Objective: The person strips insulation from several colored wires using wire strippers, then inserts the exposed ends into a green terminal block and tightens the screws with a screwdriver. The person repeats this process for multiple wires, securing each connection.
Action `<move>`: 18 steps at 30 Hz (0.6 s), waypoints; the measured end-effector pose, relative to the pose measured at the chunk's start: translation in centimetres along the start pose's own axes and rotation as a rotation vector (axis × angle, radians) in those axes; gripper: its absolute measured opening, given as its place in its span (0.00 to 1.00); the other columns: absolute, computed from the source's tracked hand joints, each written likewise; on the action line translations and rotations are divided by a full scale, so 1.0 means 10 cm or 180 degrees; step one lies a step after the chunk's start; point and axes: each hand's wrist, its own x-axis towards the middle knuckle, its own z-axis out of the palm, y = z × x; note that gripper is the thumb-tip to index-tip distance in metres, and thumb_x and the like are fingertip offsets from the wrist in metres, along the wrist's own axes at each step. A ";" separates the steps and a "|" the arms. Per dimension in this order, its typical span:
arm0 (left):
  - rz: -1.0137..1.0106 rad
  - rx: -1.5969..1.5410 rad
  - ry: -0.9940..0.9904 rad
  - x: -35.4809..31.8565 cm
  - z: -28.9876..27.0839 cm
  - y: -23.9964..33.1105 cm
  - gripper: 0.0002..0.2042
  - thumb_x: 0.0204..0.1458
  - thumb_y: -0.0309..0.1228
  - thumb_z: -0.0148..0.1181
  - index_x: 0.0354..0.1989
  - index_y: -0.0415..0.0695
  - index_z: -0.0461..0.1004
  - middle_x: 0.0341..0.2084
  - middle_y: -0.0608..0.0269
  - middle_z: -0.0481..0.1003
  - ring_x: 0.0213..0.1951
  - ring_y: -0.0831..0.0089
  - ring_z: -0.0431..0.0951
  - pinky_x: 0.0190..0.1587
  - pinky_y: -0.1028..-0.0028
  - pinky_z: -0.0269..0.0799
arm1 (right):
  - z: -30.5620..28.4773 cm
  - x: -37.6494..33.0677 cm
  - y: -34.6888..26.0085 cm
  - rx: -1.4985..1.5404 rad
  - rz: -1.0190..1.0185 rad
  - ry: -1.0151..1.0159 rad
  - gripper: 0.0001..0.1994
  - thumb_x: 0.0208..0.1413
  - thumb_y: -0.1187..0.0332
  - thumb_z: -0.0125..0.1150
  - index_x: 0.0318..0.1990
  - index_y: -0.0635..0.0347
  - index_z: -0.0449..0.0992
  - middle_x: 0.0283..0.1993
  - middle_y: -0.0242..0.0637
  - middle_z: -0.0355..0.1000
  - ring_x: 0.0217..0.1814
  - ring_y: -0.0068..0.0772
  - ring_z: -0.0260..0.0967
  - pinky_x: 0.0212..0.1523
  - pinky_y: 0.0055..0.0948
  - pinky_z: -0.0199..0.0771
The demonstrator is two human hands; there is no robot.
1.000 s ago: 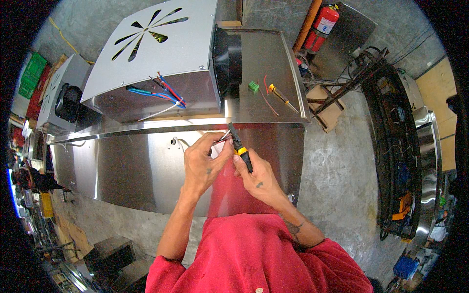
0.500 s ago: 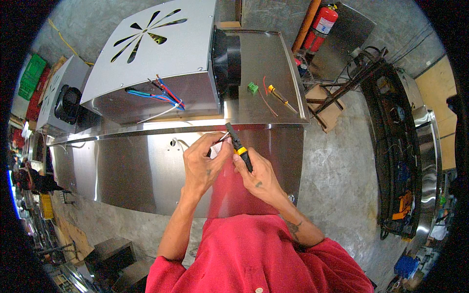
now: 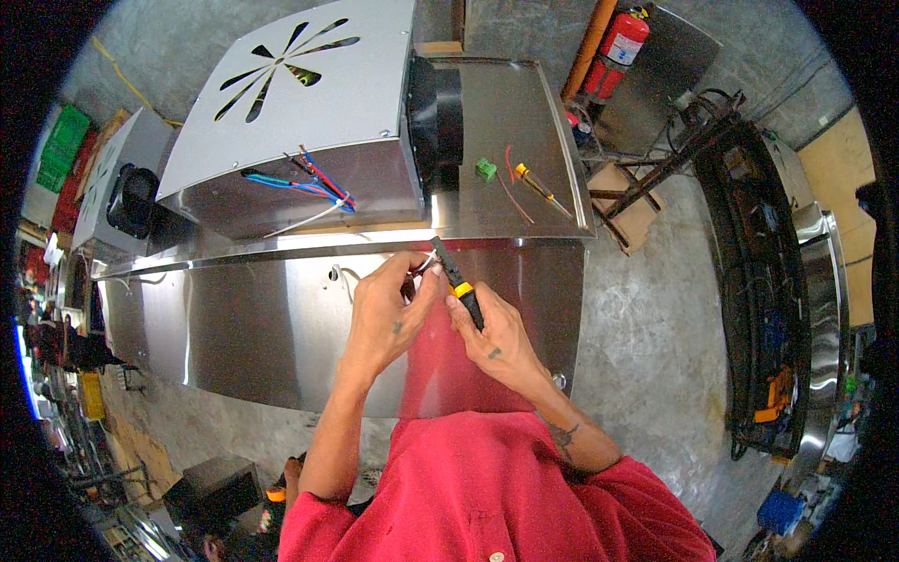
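My right hand (image 3: 501, 332) grips wire strippers (image 3: 456, 278) with black and yellow handles, their dark jaws pointing up and away. Pinched in my left hand (image 3: 386, 304) is a white wire (image 3: 430, 260), its end at the jaws. Both hands nearly touch, over the steel front panel (image 3: 234, 318). A white cable (image 3: 345, 279) comes out of a hole in that panel, left of my left hand. Beyond stands a grey metal box (image 3: 295, 89) with loose blue, red and black wires (image 3: 323, 187) coming out of its near side.
On the steel top right of the box lie a green terminal connector (image 3: 485, 170), a thin red wire (image 3: 510, 164) and a yellow-black screwdriver (image 3: 540, 188). A smaller grey box (image 3: 117, 183) stands left. A black tool bag (image 3: 763, 300) and red fire extinguisher (image 3: 618, 51) are at right.
My hands stay almost in place, with the wire and strippers shifting slightly. At the lower left, part of another person with something orange has come into view beside my left arm.
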 end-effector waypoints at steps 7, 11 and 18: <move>-0.0761 -0.0426 -0.1210 0.08 -0.20 0.07 0.16 0.63 0.40 0.71 0.46 0.38 0.80 0.29 0.69 0.76 0.32 0.82 0.67 0.35 0.73 0.64 | -0.05 0.01 0.01 -0.0136 -0.0250 -0.0151 0.14 0.74 0.61 0.59 0.42 0.66 0.70 0.33 0.47 0.75 0.33 0.43 0.75 0.38 0.41 0.74; -0.0995 -0.1277 -0.1080 0.05 -0.09 -0.06 0.15 0.63 0.41 0.71 0.43 0.41 0.80 0.28 0.75 0.72 0.32 0.84 0.64 0.35 0.75 0.63 | -0.05 0.01 0.00 0.0000 -0.0089 -0.0471 0.14 0.74 0.62 0.59 0.42 0.65 0.70 0.34 0.45 0.76 0.35 0.42 0.76 0.39 0.40 0.75; -0.1257 -0.1046 -0.0462 0.00 0.01 -0.12 0.19 0.59 0.42 0.75 0.25 0.47 0.72 0.21 0.79 0.66 0.27 0.85 0.57 0.29 0.75 0.52 | 0.08 0.00 0.02 0.0318 0.0102 -0.0217 0.18 0.73 0.57 0.59 0.42 0.66 0.69 0.33 0.55 0.71 0.35 0.58 0.73 0.39 0.52 0.71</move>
